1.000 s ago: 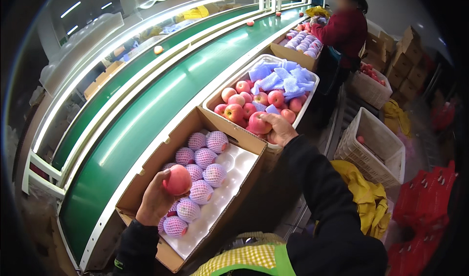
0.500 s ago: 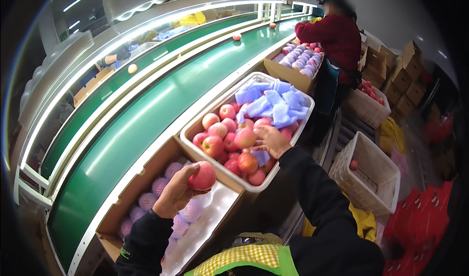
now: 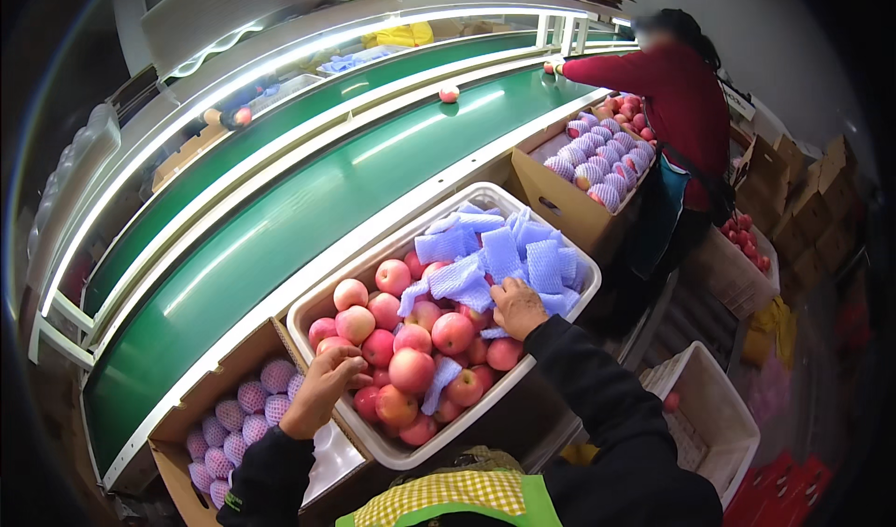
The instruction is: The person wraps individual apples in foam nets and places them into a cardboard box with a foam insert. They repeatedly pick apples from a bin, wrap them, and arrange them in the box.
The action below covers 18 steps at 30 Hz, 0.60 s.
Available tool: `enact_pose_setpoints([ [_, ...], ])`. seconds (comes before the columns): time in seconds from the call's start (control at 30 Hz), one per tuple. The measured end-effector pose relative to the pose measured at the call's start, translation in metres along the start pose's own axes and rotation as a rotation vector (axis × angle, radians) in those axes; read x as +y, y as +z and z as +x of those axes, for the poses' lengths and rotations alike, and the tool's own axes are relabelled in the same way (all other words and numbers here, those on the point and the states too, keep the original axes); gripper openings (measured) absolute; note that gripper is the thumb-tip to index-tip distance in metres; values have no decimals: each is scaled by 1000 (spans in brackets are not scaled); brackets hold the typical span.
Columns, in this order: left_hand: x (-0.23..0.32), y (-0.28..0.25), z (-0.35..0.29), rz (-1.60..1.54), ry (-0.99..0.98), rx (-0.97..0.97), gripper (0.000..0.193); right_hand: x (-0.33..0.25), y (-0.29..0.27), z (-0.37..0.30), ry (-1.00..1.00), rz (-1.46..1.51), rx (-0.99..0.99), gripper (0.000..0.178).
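Both hands work in the white plastic crate (image 3: 586, 284) of loose red-and-yellow apples (image 3: 411, 369) and blue foam net sleeves (image 3: 499, 254).

The right hand (image 3: 516, 307) lies palm down at the edge of the sleeve pile, fingers spread and touching a sleeve; whether it pinches one I cannot tell. The left hand (image 3: 324, 389) curls over the crate's near-left rim, its fingertips hidden among the apples, so its hold cannot be told. The sleeves look light, soft and stretchy, best taken by an open end. The apples look firm, smooth and easily bruised, best cupped whole. At lower left a brown cardboard box (image 3: 220, 370) holds sleeved apples (image 3: 245, 402). Beyond runs a green conveyor belt (image 3: 308, 219), where a co-worker in a red top (image 3: 686, 93) stands.
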<state>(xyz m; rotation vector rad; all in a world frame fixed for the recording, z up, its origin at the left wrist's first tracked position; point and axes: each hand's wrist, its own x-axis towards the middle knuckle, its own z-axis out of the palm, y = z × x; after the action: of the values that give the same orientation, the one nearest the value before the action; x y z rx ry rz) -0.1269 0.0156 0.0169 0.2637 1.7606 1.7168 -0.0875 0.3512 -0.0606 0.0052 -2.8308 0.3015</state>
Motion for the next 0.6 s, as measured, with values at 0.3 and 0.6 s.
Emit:
enact_pose_setpoints([
  [0.3,-2,26,15,165,335,-89,30,-27,-81,43,-77,413,66,22],
  [0.6,-4,57,39,186,492,20,61,-104,-75,75,-380,951,-532,22],
])
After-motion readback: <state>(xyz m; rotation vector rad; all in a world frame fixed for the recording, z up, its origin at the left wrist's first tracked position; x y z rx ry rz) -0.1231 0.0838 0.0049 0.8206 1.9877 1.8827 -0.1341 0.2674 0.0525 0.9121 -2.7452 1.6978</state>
